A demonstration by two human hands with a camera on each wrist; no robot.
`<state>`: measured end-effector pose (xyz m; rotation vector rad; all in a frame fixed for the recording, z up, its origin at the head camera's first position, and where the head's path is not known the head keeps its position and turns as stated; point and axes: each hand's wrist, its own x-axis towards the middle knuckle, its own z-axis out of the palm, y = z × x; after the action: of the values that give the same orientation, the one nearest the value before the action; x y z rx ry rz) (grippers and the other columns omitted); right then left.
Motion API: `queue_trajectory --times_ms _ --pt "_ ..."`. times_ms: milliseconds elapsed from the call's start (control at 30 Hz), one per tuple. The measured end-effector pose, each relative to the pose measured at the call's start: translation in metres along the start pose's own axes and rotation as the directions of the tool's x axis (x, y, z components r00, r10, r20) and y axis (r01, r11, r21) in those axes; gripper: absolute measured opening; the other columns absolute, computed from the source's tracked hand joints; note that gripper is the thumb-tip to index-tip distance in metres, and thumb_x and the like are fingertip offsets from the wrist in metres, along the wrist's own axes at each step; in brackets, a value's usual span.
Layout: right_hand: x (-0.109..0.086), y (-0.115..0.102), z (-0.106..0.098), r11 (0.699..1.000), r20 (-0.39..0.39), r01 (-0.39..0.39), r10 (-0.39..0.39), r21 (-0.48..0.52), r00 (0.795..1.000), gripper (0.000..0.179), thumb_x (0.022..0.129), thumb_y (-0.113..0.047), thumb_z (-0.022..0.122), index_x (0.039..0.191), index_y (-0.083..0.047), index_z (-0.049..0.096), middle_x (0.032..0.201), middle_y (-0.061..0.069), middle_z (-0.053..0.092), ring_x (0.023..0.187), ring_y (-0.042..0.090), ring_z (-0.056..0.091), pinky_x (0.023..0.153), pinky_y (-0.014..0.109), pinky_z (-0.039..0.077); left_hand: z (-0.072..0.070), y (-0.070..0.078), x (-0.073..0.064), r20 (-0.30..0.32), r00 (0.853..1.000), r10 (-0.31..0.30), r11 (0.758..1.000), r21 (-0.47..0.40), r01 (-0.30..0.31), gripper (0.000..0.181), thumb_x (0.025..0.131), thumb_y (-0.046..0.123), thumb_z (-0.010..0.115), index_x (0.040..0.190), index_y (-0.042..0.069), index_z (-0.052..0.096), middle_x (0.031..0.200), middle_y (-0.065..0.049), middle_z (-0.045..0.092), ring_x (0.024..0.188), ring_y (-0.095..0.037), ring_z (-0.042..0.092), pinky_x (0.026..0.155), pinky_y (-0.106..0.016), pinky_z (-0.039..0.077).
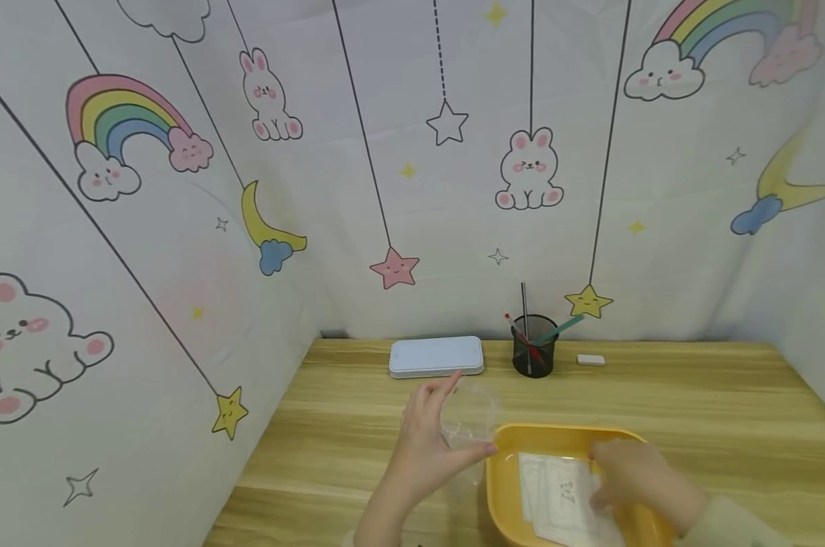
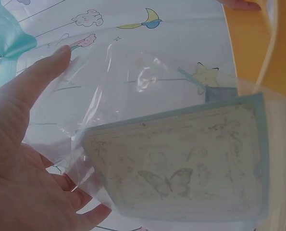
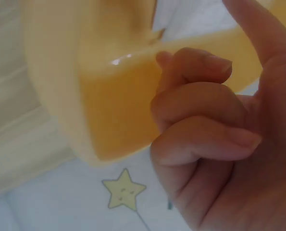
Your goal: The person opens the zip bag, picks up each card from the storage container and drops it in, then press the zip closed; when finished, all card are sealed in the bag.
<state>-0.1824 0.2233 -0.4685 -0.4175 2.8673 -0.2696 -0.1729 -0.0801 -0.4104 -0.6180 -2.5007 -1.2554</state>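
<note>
The left hand [image 1: 422, 446] grips a clear bag [image 2: 147, 72], thumb and pointer finger far apart at its rim, the other fingers bent round it. Through the plastic you can see a butterfly card [image 2: 169, 180] with a blue edge; it looks to be inside the bag, and its long side points away from the palm. The right hand [image 1: 627, 471] is over the yellow tray [image 1: 570, 428], with most of its fingers curled. It is blurry, so I can't tell if it pinches anything. Flat white papers [image 1: 559, 513] lie in the tray, one partly on top of another. Their long way runs roughly toward the person, with a small slant. They are to the right of the bag, and the right hand is the nearer one, just at their right side. Past the tray, at the back of the wood table [image 1: 337, 444], are a white case [image 1: 436, 355], a black pen cup [image 1: 533, 357] and a small white block [image 1: 591, 359].
</note>
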Motion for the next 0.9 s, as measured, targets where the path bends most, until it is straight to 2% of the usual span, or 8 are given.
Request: queue_trajectory --times_ms 200,400,467,633,700,800,900 --pt "0.002 -0.001 0.008 0.999 -0.042 0.011 -0.013 -0.041 0.999 0.055 0.057 -0.037 0.084 0.095 -0.008 0.058 0.08 0.006 0.062 0.071 0.031 0.06 0.061 0.05 0.048 -0.001 -0.002 0.0 -0.001 1.0 -0.006 1.0 -0.007 0.006 0.096 0.063 0.048 0.086 0.145 0.028 0.041 0.119 0.01 0.044 0.114 -0.014 0.041 0.095 -0.046 0.038" --pt "0.006 0.002 0.017 1.0 -0.012 -0.014 0.014 0.017 1.0 0.079 0.057 -0.043 0.086 0.112 0.004 0.055 0.09 0.014 0.064 0.08 0.038 0.061 0.069 0.054 0.048 0.001 -0.003 0.0 -0.001 1.0 -0.007 1.0 0.009 0.007 0.095 0.064 0.048 0.086 0.146 0.027 0.042 0.12 0.008 0.044 0.114 -0.016 0.041 0.095 -0.047 0.037" --pt "0.006 0.004 0.021 0.999 -0.008 -0.016 0.016 0.034 1.0 0.079 0.057 -0.045 0.087 0.11 0.004 0.054 0.09 0.014 0.063 0.08 0.037 0.061 0.068 0.054 0.047 0.001 -0.003 -0.001 0.0 1.0 -0.002 1.0 0.006 0.002 0.096 0.064 0.048 0.086 0.146 0.027 0.041 0.12 0.008 0.044 0.114 -0.016 0.04 0.095 -0.047 0.037" --pt "0.005 0.008 0.027 0.998 -0.045 -0.045 0.047 0.048 0.998 0.066 0.05 -0.042 0.087 0.09 -0.008 0.049 0.074 0.005 0.055 0.067 0.025 0.056 0.059 0.047 0.045 0.001 -0.005 -0.002 -0.003 1.0 0.01 1.0 0.006 -0.01 0.095 0.064 0.048 0.086 0.145 0.027 0.042 0.119 0.007 0.045 0.113 -0.016 0.041 0.094 -0.047 0.036" --pt "0.005 0.009 0.027 0.997 -0.055 -0.053 0.056 0.052 0.997 0.063 0.048 -0.041 0.086 0.087 -0.01 0.047 0.071 0.003 0.052 0.064 0.022 0.053 0.057 0.045 0.043 0.001 -0.005 -0.002 -0.001 1.0 0.011 1.0 0.005 -0.011 0.095 0.064 0.047 0.086 0.145 0.026 0.042 0.119 0.004 0.046 0.113 -0.016 0.041 0.094 -0.048 0.036" --pt "0.004 0.01 0.025 0.997 -0.042 -0.056 0.058 0.05 0.997 0.06 0.05 -0.041 0.085 0.085 -0.012 0.047 0.071 0.001 0.05 0.064 0.02 0.05 0.055 0.043 0.041 0.0 -0.005 -0.002 0.0 1.0 0.011 1.0 0.004 -0.011 0.095 0.063 0.045 0.087 0.145 0.026 0.043 0.119 0.001 0.047 0.113 -0.016 0.041 0.095 -0.048 0.036" --pt "0.004 0.014 0.019 0.989 0.01 -0.072 0.071 0.127 0.997 0.051 0.057 -0.038 0.086 0.081 -0.013 0.049 0.07 0.001 0.05 0.064 0.019 0.048 0.055 0.039 0.04 0.0 -0.005 -0.002 -0.001 1.0 0.009 1.0 0.007 -0.009 0.095 0.063 0.044 0.088 0.144 0.026 0.043 0.119 0.001 0.047 0.113 -0.016 0.041 0.095 -0.048 0.035"
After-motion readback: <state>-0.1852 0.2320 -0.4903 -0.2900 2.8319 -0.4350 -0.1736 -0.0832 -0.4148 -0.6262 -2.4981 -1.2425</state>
